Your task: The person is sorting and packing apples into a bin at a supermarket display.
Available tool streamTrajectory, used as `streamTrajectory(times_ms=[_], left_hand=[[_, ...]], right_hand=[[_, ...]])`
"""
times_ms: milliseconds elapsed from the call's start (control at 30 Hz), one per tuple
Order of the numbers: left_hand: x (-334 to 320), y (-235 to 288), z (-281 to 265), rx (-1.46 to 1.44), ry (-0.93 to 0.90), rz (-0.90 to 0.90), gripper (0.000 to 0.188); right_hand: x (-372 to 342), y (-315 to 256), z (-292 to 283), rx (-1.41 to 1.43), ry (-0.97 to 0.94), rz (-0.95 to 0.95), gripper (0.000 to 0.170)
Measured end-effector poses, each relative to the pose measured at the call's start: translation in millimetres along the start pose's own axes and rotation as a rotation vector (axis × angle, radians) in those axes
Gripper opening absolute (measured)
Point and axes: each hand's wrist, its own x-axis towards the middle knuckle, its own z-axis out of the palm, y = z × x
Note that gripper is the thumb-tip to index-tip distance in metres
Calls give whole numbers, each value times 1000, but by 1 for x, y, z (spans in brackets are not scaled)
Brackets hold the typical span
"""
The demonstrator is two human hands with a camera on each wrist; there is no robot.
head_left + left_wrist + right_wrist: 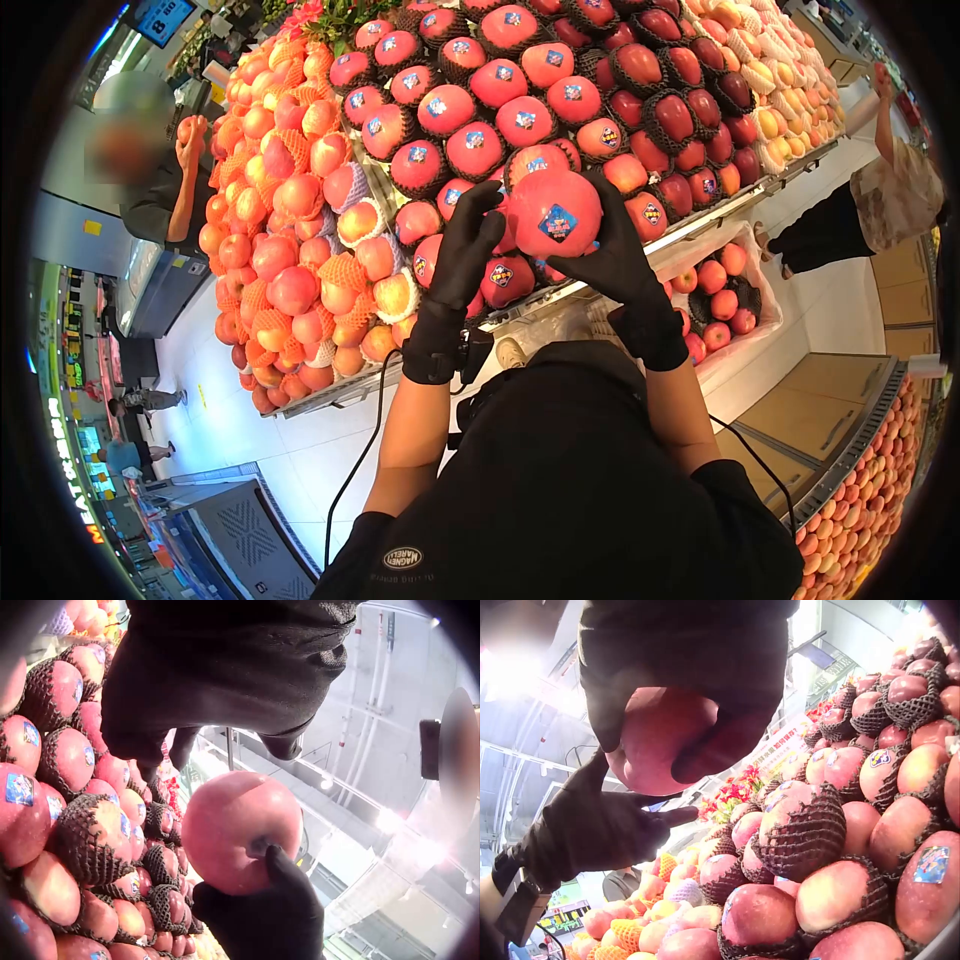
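Head view puts the red apple [560,200] near 1 o'clock, held up in front of the fruit stand's near edge [720,209], its blue sticker [558,222] facing the camera. My right hand [625,255], at the apple's 4 o'clock, is clamped on it; left wrist view shows that thumb set by the stem hollow. My left hand [466,245] sits at the apple's 8 o'clock, fingers loosely bent and holding nothing. Right wrist view is dark and glary around the left thumb, so I can't be sure whether it brushes the skin. I read the step in hand as looking over this one fruit, held clear of the netted apples [474,150] beyond it and the orange-netted fruit [295,195] toward 10 o'clock. Next, I'd judge, the move calls for a firm right grip while the left comes in to support or turn the apple, then a gentle lowering into a gap. Smooth, round skin could roll from a one-handed hold, so I'd go slowly.
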Motion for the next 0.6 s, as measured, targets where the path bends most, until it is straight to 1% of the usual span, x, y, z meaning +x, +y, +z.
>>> streamTrajectory(times_ms=[67, 133, 167, 200, 267, 367, 467, 500, 567, 600], left_hand=[[-1, 0, -4, -89, -10, -23, 69], [-2, 2, -4, -19, -74, 50, 83], [-2, 4, -3, 15, -105, 86, 90], [-4, 9, 2, 51, -104, 104, 95], [-6, 21, 17, 123, -101, 141, 103], [-4, 25, 23, 302, -73, 278, 101], [-5, 34, 28, 492, -130, 320, 103], [-4, 35, 29, 558, -140, 374, 101], [-1, 36, 32, 691, -159, 486, 96], [-1, 34, 33, 669, -142, 482, 93]], right_hand=[[-3, 3, -2, 93, -21, -8, 94], [-5, 4, -4, 91, -41, -33, 95], [-5, 4, -6, 42, -50, -54, 95], [-4, 3, -7, -8, -60, -76, 96], [-4, 2, -8, 24, -69, -81, 93], [-1, -8, -11, 24, -102, -66, 88], [0, -16, -16, 21, -156, -28, 81], [-1, -16, -18, 24, -176, -13, 79], [-1, -15, -23, -159, -173, -162, 77], [-1, -16, -24, -250, -171, -237, 76]])
